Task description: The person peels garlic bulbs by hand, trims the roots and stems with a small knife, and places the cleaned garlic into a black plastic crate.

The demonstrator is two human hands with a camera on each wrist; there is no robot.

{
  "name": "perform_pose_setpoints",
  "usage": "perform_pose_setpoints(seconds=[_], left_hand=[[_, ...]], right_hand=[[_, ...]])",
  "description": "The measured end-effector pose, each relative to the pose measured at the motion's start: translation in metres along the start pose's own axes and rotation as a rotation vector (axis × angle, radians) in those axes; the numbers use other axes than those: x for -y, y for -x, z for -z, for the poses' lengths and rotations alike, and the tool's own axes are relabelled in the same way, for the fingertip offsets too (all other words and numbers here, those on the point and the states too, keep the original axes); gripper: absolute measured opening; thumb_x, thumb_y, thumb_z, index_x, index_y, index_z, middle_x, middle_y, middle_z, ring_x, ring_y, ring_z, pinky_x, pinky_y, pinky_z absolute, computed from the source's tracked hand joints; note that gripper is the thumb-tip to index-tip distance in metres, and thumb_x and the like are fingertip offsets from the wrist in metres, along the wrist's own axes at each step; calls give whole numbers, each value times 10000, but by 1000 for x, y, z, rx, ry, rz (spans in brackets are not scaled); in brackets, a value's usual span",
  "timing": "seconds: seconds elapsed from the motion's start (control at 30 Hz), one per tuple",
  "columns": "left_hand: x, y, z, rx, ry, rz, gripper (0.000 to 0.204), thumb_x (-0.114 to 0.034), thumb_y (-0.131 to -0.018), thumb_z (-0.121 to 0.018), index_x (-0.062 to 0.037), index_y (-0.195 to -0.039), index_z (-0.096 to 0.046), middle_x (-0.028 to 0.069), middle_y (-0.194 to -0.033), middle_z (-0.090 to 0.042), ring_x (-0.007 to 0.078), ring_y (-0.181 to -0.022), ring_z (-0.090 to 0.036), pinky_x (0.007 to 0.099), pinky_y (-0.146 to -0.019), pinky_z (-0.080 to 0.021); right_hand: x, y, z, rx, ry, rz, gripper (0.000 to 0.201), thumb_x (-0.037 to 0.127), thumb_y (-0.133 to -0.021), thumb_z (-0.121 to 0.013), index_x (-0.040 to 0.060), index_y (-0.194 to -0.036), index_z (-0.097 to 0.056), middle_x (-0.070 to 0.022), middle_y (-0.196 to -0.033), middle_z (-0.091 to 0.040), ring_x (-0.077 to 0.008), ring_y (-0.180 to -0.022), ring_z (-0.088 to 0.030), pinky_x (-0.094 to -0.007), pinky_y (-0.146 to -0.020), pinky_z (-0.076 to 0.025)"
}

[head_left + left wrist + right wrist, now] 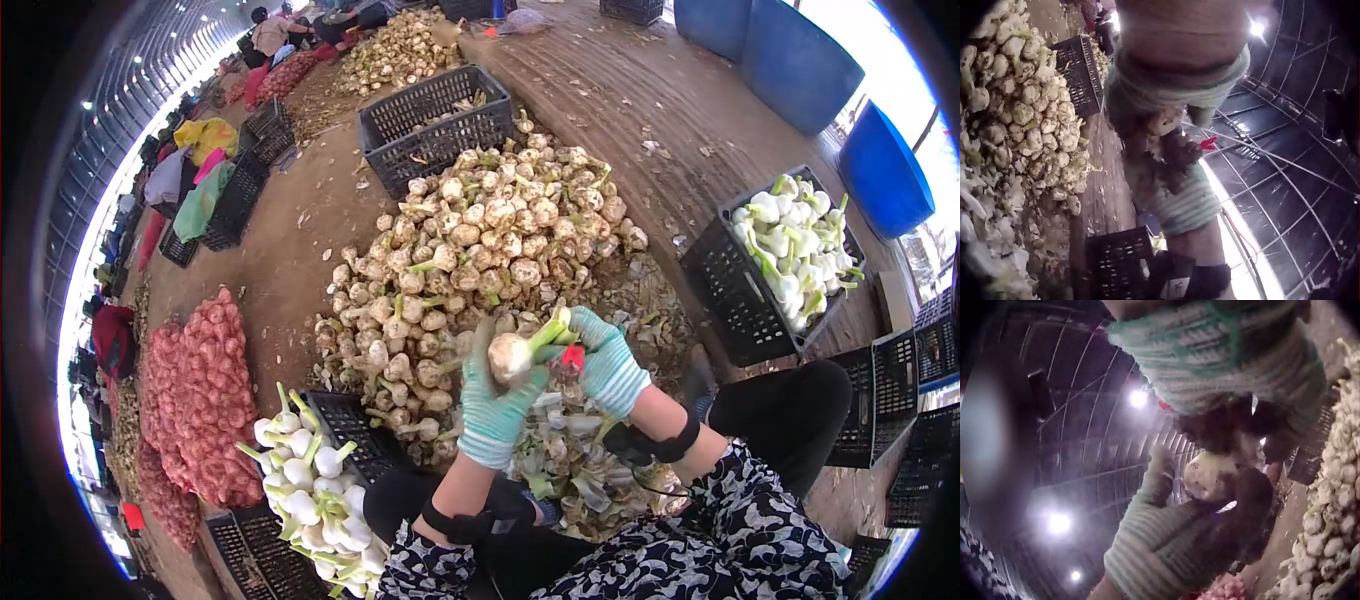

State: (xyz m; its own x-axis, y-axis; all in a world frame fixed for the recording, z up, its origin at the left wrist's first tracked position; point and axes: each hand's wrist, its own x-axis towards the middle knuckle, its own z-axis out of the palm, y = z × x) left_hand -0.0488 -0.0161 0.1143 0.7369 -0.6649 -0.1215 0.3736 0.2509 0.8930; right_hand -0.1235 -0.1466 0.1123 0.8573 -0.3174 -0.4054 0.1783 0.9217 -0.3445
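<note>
Both hands wear green-and-white striped gloves and meet over the front of the garlic heap. My left hand holds a garlic bulb between fingers and thumb, its green stem pointing up to the right. At the stem's upper end is my right hand, fingers curled, with a small bright red piece sticking out of its grip; the rest of that object is hidden. The right wrist view shows the bulb between both gloves, browned with dirt at the fingers.
Peeled white garlic fills a crate at right and is piled at lower left. Cut leaves and skins lie below the hands. Red net sacks stand at left, a black crate behind the heap, blue tubs at far right.
</note>
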Motion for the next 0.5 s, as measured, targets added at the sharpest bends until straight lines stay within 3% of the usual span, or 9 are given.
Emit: perform_pose_setpoints(seconds=[0.07,0.1,0.13,0.2,0.27,0.37,0.4,0.43,0.5], left_hand=[[-16,9,-6,30,-311,-162,604,-130,-710,-646,-27,-1222,-341,132,-1073,-478,223,-908,-531,336,-737,-498],[-29,14,-12,40,56,82,582,-151,-707,-651,-30,-1204,-372,131,-1062,-486,235,-907,-538,370,-708,-511],[-30,14,-9,40,60,83,582,-151,-707,-651,-30,-1204,-372,131,-1062,-486,235,-907,-538,370,-708,-511],[-31,10,-2,241,255,279,592,-173,-708,-652,-41,-1210,-368,128,-1063,-492,242,-904,-543,391,-694,-513],[-27,10,-2,174,222,242,632,-216,-696,-665,-42,-1219,-356,131,-1067,-492,250,-908,-542,399,-690,-514],[-11,6,-10,21,-600,-380,621,-225,-675,-693,4,-1167,-393,116,-1057,-511,195,-911,-528,287,-769,-454],[-14,8,-8,17,-600,-372,621,-225,-675,-693,4,-1167,-393,116,-1057,-511,195,-911,-528,287,-769,-454],[-21,11,-2,86,-476,-223,673,-263,-647,-709,-9,-1180,-387,108,-1051,-506,183,-907,-525,293,-774,-456],[-24,14,-2,219,-177,-7,741,-330,-606,-729,-22,-1187,-389,99,-1039,-503,179,-911,-522,314,-801,-446]], right_hand=[[-4,7,2,213,1261,710,170,146,-812,-495,2,-901,-498,-98,-856,-553,-218,-773,-557,-310,-660,-498],[-3,7,6,78,429,251,145,80,-803,-489,5,-923,-517,-93,-862,-566,-192,-787,-561,-300,-677,-492],[6,10,7,212,863,395,182,15,-793,-479,30,-970,-522,-90,-894,-575,-164,-795,-561,-284,-678,-489],[19,19,-3,304,110,5,222,-27,-783,-470,53,-982,-526,-76,-923,-576,-156,-801,-564,-264,-680,-483],[17,18,1,234,335,81,206,-20,-781,-477,53,-966,-530,-67,-889,-576,-152,-775,-565,-260,-677,-483],[9,24,-10,95,345,125,173,-20,-774,-488,49,-926,-535,-52,-814,-570,-137,-712,-558,-251,-661,-477],[6,27,-13,23,134,74,158,-26,-768,-492,46,-902,-534,-47,-774,-564,-124,-676,-550,-246,-650,-472],[11,28,-8,90,465,66,92,11,-766,-517,53,-847,-528,-51,-728,-550,-132,-649,-532,-257,-626,-465],[24,-13,30,162,657,482,142,62,-721,-567,34,-857,-535,-75,-750,-560,-204,-699,-537,-289,-662,-459]])
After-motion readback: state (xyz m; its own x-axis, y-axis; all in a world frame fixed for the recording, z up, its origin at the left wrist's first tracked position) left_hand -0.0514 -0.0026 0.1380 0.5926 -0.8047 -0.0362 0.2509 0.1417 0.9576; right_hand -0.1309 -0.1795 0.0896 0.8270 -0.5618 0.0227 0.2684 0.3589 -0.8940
